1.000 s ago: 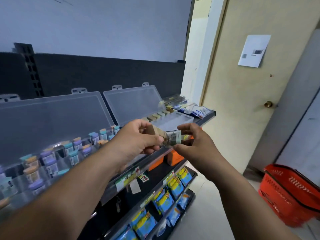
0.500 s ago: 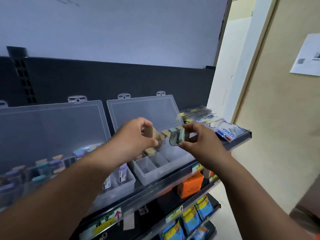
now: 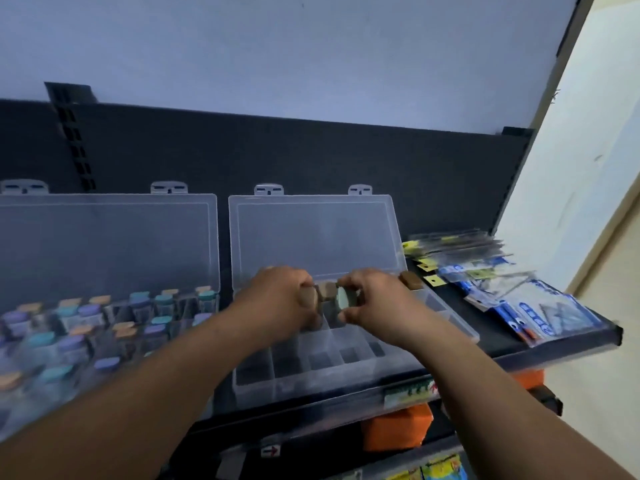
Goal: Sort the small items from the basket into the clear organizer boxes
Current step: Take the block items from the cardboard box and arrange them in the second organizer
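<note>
Both hands hover over the right clear organizer box [image 3: 311,382], whose lid stands open against the dark back panel. My left hand [image 3: 277,299] grips a tan-capped small item [image 3: 309,296]. My right hand [image 3: 374,299] pinches a small pale green-capped item [image 3: 344,296] just right of it. The two items almost touch above the box's back compartments. Several front compartments look empty. The left clear organizer box [image 3: 104,237], lid open too, holds several small jars with purple, teal and orange caps. The basket is out of view.
Flat packets in clear sleeves with blue and yellow cards [image 3: 502,289] lie on the shelf to the right of the box. A tan item [image 3: 410,280] sits at the box's back right corner. An orange box [image 3: 398,429] sits on the shelf below. A pale wall edge [image 3: 571,168] rises at right.
The view swung left and up, so the red basket and the door left the frame. Both hands moved forward from in front of the shelf to over the right box, each keeping its item.
</note>
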Tool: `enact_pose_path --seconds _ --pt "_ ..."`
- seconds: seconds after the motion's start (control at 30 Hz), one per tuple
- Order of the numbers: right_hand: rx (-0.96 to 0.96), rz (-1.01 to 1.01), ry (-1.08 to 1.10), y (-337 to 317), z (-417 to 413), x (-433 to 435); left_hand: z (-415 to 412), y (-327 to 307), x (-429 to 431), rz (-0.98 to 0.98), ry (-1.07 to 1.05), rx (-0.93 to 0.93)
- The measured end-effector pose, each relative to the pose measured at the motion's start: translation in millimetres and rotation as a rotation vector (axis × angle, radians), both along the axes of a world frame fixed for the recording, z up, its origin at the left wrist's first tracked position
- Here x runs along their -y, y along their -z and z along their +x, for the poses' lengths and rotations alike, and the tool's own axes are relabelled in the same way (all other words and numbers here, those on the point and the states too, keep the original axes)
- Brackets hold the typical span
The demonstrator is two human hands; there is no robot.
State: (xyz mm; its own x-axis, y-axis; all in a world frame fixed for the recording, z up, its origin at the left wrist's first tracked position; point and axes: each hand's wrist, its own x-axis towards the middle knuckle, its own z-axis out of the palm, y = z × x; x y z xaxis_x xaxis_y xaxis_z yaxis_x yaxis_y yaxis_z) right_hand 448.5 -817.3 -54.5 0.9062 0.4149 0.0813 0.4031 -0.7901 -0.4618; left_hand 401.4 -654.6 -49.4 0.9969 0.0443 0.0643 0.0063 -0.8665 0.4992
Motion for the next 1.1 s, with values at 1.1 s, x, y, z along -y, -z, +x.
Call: enact_pose_path --seconds 1.1 --pt "0.23 -0.256 -0.293 -8 -19 -65 -56 2 -54 0.493 -0.299 0.175"
